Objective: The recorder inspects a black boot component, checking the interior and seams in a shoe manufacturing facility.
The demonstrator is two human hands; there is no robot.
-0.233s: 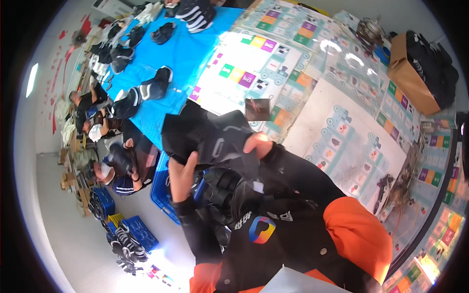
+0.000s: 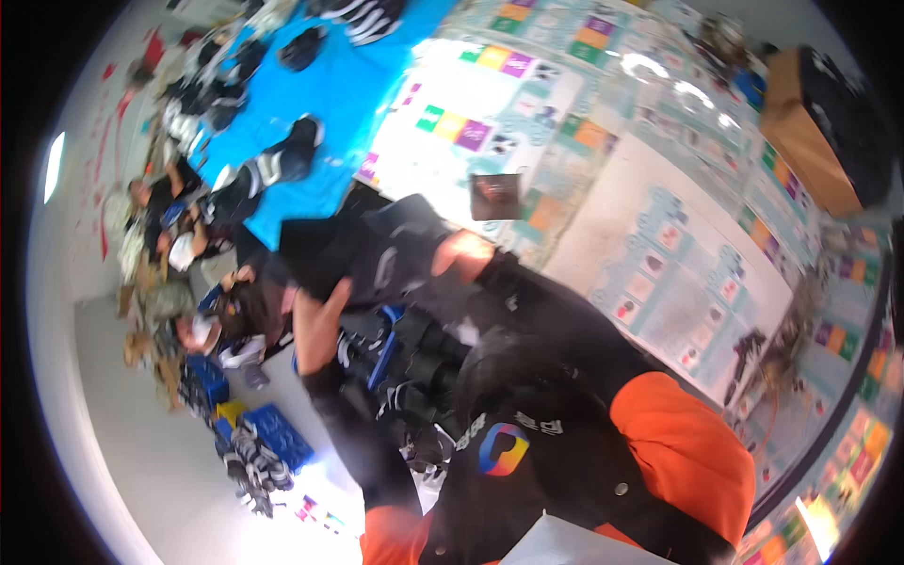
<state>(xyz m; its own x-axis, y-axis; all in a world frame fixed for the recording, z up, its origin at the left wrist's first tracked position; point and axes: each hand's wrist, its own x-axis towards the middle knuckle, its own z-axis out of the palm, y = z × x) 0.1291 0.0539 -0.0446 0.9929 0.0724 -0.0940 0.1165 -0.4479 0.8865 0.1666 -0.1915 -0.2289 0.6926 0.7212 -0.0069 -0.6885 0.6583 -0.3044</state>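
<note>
Both hands are working one piece: left hand (image 2: 318, 325) is gripping its near left side, thumb showing and the other fingers mostly hiding behind it; right hand (image 2: 461, 256) is clamping the right end, finger detail blurring out. The black piece of footwear (image 2: 367, 252), as best I'm reading it, is hanging tilted between them, off the bench, by its near left edge. Step in hand looks like handling the piece two-handed; next move probably calls for holding both grips firm, since it's looking soft and could be folding if one side lets go. A blue bin (image 2: 382, 358) with black shoes (image 2: 424, 344) is sitting just on the near side of the hands; can't tell if the piece is right over it. Bench (image 2: 452, 99) is carrying a patterned cover, a small dark square (image 2: 496, 197), a white sheet (image 2: 603, 254) on the right and a cardboard box (image 2: 800, 141) far right. Far left, a blue sheet (image 2: 330, 89) is holding a dark shoe (image 2: 299, 149) and others. Beyond, co-workers (image 2: 250, 311) are sitting along the left; more blue crates (image 2: 282, 438) are standing on the pale floor (image 2: 122, 377).
</note>
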